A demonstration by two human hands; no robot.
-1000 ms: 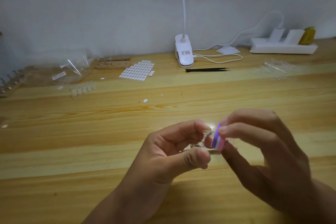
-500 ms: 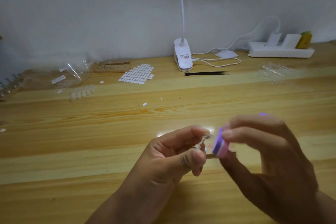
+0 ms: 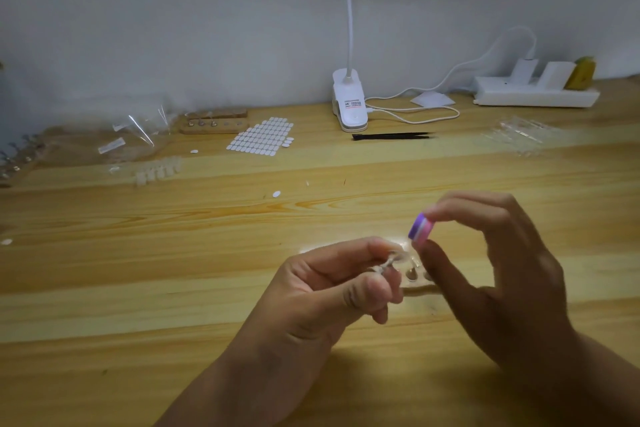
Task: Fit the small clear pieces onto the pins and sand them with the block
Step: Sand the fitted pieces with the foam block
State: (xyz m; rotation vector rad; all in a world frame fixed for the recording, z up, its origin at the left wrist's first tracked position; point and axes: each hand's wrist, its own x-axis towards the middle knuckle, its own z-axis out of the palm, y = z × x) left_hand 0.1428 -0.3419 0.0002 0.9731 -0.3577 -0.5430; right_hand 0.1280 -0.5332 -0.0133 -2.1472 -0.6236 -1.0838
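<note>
You are pinching a pin (image 3: 383,266) between the thumb and forefinger of your left hand (image 3: 332,291), with the fingers curled tightly round the stem. A small clear piece (image 3: 398,256) is sitting on the pin's tip, turned up and toward your other hand, which leaves its face free to be worked.

Your right hand (image 3: 502,274) is clamping the sanding block (image 3: 420,230) between forefinger and thumb, and the other fingers are arching clear of it. The block is hanging just above and to the right of the clear piece. Motion blur is hiding whether the two are touching. Judging by this, you are partway through a sanding stroke on this one piece.

You are working low over the bench (image 3: 173,288), right above a wooden holder (image 3: 414,279) with open holes in it. The finished pin probably drops in there.

Supplies are waiting well apart from your hands:

- A row of spare clear pieces (image 3: 157,172) is lying at the back left.
- A second wooden block (image 3: 214,121) with pins is lying beside a sheet of white stickers (image 3: 261,139).
- Black tweezers (image 3: 393,136) are lying in front of the clip lamp (image 3: 349,100).

The piece is tiny and slick, so keep the pinch firm.
</note>
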